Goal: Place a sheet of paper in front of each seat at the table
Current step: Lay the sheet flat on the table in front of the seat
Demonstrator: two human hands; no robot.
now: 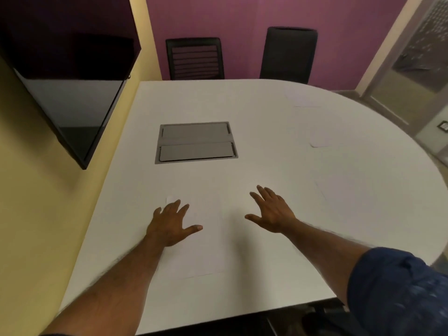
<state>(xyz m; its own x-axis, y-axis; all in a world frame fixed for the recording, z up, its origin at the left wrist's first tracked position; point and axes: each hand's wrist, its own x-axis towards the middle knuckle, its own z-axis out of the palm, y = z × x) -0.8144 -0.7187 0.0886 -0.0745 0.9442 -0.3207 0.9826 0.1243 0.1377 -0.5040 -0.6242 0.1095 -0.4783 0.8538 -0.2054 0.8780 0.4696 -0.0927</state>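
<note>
Head view. Left hand [173, 225] flat, fingers spread, resting on a sheet [203, 248] at the near edge of the table [254, 166]. Right hand [271, 212] also spread, holding nothing, just right of that sheet. Fainter sheets at right [344, 195] and before the far chair [288, 53].

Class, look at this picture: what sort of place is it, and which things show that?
Probably an office meeting room: a large white table with a built-in cable box, two black office chairs opposite, and a wall-mounted screen.
</note>
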